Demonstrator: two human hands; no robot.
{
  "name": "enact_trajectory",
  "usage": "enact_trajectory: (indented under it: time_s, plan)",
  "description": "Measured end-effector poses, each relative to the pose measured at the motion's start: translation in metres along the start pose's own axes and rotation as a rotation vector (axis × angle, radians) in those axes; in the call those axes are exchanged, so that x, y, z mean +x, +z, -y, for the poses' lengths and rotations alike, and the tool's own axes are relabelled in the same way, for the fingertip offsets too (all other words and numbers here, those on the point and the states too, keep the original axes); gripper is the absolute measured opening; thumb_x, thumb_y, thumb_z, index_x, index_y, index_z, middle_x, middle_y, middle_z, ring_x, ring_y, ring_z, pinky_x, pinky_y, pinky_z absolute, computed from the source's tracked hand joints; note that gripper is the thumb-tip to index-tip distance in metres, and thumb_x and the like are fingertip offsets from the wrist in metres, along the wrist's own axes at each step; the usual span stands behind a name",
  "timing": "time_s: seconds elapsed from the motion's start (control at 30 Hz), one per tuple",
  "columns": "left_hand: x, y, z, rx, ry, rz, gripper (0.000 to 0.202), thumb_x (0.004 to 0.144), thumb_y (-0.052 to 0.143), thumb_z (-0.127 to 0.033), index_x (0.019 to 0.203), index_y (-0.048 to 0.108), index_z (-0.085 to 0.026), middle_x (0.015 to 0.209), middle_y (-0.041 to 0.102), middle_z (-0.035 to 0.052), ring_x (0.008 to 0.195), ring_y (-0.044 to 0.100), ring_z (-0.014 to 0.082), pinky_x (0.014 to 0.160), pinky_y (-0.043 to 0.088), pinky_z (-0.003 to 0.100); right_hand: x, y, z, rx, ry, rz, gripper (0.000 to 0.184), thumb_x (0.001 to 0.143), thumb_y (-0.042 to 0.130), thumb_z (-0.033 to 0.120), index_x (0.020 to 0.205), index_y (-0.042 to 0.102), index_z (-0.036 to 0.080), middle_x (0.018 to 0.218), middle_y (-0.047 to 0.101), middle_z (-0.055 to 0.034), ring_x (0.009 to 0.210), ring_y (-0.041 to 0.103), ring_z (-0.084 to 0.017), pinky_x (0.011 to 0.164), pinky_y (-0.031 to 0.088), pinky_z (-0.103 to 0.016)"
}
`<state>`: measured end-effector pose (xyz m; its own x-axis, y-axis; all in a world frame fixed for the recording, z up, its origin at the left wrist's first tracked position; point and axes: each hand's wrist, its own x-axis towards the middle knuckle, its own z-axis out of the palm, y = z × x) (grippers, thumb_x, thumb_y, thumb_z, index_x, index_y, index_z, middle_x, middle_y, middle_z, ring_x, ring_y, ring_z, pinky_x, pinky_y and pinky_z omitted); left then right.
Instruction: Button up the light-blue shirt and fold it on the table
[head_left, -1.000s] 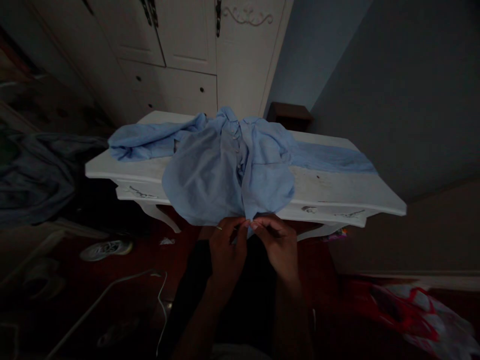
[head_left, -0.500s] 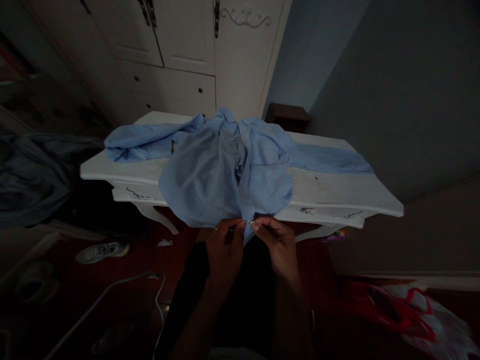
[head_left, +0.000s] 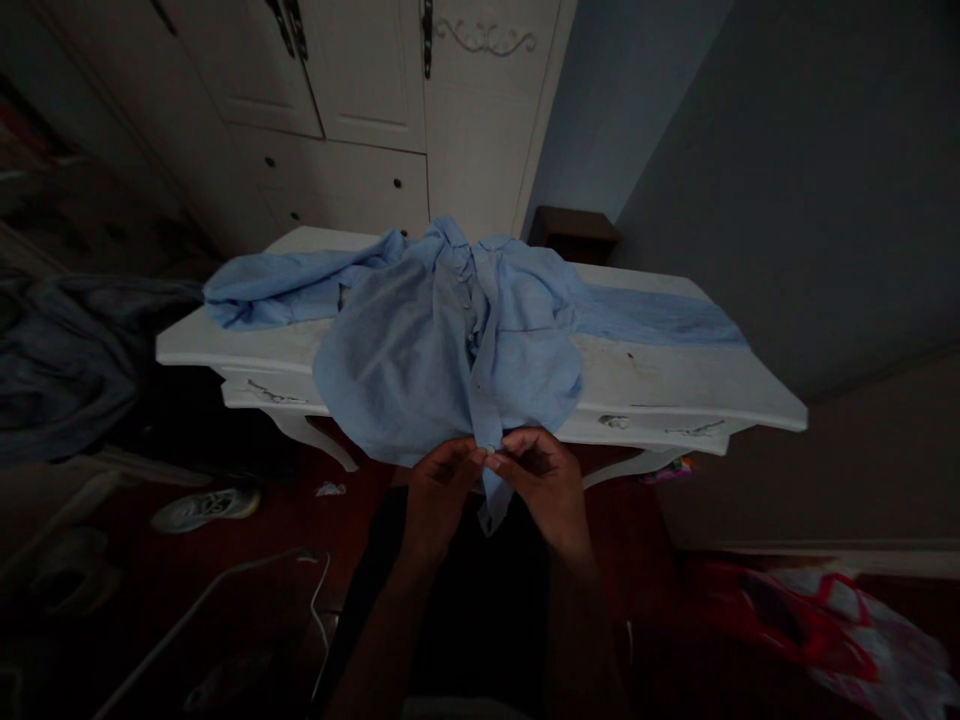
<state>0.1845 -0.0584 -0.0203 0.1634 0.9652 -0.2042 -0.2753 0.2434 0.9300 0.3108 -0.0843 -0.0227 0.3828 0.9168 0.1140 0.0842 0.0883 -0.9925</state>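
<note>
Cloth (head_left: 493, 508) at the lower tip of the blue shirt (head_left: 382, 345) now hangs well below my grip; a second ago I held almost at that tip, so my hold sits higher on the front strip (head_left: 484, 395). My left hand (head_left: 436, 495) and right hand (head_left: 551, 490) pinch the strip just off the worktop's (head_left: 667, 378) front edge, where the shirt lies spread. The drawer (head_left: 652, 429) looks closed; I can't tell what the red-and-white bag (head_left: 889, 635) holds.
</note>
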Motion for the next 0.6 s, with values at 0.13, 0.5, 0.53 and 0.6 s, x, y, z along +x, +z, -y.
enact_trajectory:
  time_s: [0.13,0.5,0.53,0.6]
  plan:
    - [0.001,-0.007,0.003,0.022,0.008,0.067,0.028,0.07,0.077,-0.041,0.084,0.073,-0.017,0.08,0.072,0.0045,0.067,0.063,0.0136,0.062,0.05,0.024,0.001,-0.003,-0.01,-0.045,-0.01,0.016,0.026,0.07,0.08,0.035,0.089,0.069,0.022,0.082,0.065,-0.0003,0.076,0.06,-0.015,0.071,0.05,-0.027]
    - [0.023,-0.052,0.041,0.017,-0.045,-0.282,0.051,0.064,0.08,-0.038,0.106,0.06,-0.017,0.093,0.067,0.0039,0.077,0.065,0.0139,0.07,0.051,0.025,-0.002,-0.016,-0.014,-0.272,-0.059,0.09,0.016,0.083,0.064,0.028,0.07,0.066,0.02,0.073,0.064,-0.0003,0.071,0.06,-0.015,0.066,0.045,-0.027]
    - [0.028,-0.057,0.045,0.054,0.011,-0.37,0.053,0.063,0.08,-0.038,0.107,0.057,-0.018,0.1,0.065,0.0044,0.083,0.065,0.0143,0.074,0.051,0.026,-0.003,-0.016,-0.013,-0.272,-0.07,0.065,0.016,0.084,0.064,0.028,0.07,0.065,0.02,0.072,0.063,-0.0001,0.071,0.059,-0.015,0.066,0.045,-0.027]
    - [0.037,-0.068,0.054,0.133,0.108,-0.518,0.057,0.064,0.081,-0.037,0.111,0.052,-0.021,0.114,0.06,0.0058,0.097,0.063,0.0165,0.083,0.051,0.029,-0.003,-0.016,-0.01,-0.254,-0.107,0.011,0.016,0.085,0.063,0.028,0.071,0.064,0.02,0.073,0.062,0.0001,0.072,0.058,-0.015,0.068,0.045,-0.027]
